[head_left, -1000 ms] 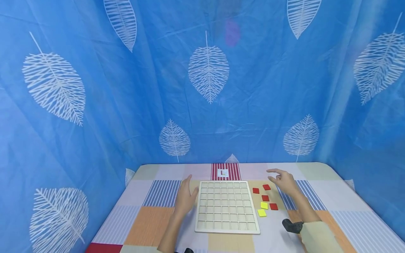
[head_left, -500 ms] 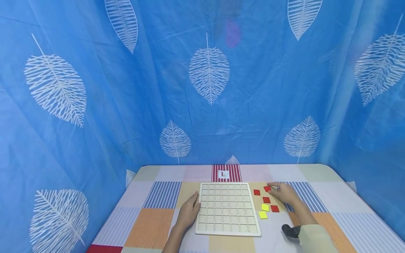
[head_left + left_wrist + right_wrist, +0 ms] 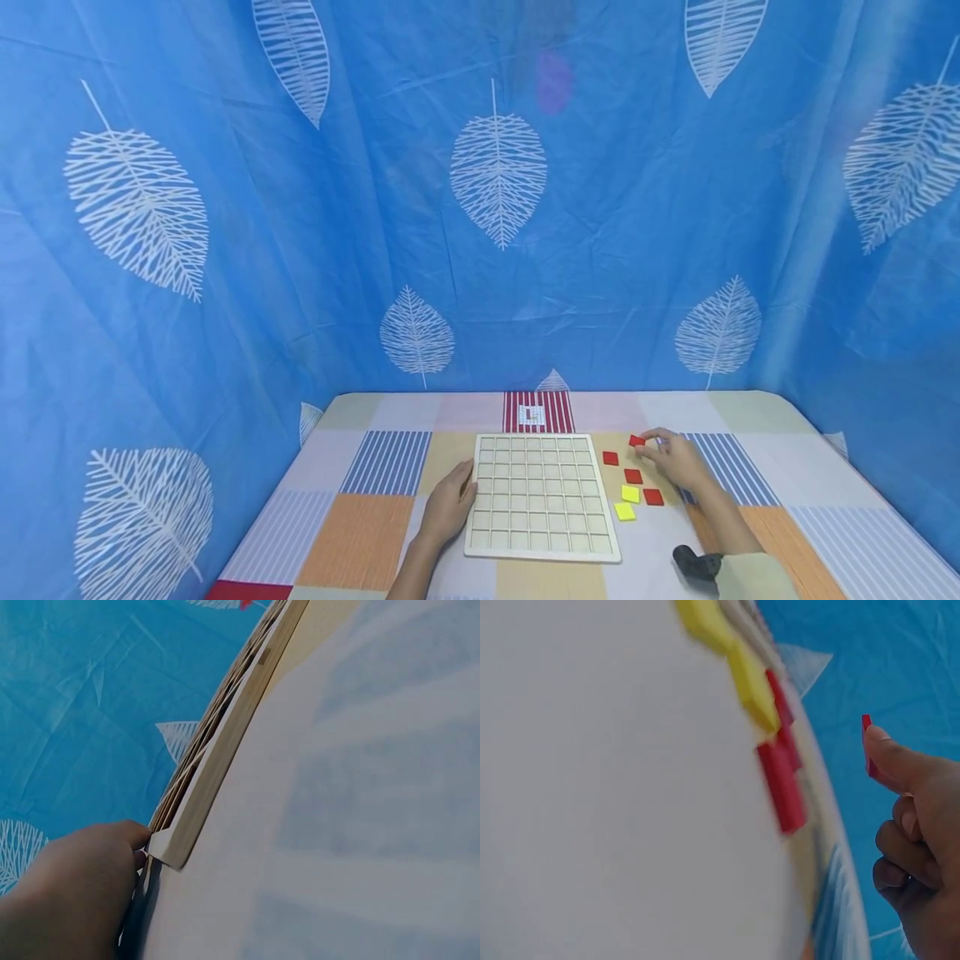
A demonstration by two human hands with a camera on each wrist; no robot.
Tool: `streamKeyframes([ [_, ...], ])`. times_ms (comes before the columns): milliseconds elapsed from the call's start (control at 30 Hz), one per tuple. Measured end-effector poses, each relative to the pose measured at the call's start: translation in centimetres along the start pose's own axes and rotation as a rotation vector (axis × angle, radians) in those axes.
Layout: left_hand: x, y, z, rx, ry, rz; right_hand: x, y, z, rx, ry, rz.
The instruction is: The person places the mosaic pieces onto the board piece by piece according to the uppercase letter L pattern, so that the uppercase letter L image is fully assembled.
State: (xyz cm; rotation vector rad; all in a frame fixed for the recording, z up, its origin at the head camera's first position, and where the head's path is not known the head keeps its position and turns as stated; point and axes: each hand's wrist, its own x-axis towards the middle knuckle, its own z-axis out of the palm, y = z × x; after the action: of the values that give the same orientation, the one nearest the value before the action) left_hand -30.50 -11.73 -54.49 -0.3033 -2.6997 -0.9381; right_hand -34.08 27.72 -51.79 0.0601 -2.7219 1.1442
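A pale wooden grid board [image 3: 542,557] lies flat on the table, its squares bare. My left hand [image 3: 447,504] holds the board's left edge, thumb and fingertips against the rim; in the left wrist view the left hand [image 3: 82,874] meets the corner of the board [image 3: 214,776]. To the board's right, my right hand [image 3: 678,461] pinches a red square tile [image 3: 637,440] between thumb and finger. That red tile [image 3: 867,746] stands on edge, lifted off the table, in the right wrist view, the other fingers of the right hand [image 3: 926,832] curled in.
Between board and right hand lie several loose tiles: red tiles [image 3: 611,458] and two yellow tiles [image 3: 625,512]. A small card with a printed grid [image 3: 532,415] lies behind the board. A patchwork cloth [image 3: 360,542] covers the table; a blue curtain [image 3: 585,317] hangs behind.
My left hand has come from beside the board onto its left edge. My right hand has lowered to the farthest red tile, pinched it and lifted it slightly.
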Motion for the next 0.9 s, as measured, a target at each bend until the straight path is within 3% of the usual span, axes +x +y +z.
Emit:
streamKeyframes([
  [233, -0.3, 0.0, -0.1, -0.026, -0.001, -0.005, -0.4, -5.7, 0.3, 0.018, 0.036, -0.116],
  [500, -0.2, -0.1, -0.1, -0.044, 0.009, 0.011, 0.6, -11.3, 4.6, 0.0, 0.056, -0.279],
  [700, -0.3, -0.1, -0.1, -0.045, 0.011, 0.005, 1.2, -12.8, 8.5, -0.004, -0.027, -0.316],
  [900, -0.2, -0.1, -0.2, -0.05, 0.006, 0.006, 1.6, -12.6, 11.6, -0.029, -0.088, -0.319],
])
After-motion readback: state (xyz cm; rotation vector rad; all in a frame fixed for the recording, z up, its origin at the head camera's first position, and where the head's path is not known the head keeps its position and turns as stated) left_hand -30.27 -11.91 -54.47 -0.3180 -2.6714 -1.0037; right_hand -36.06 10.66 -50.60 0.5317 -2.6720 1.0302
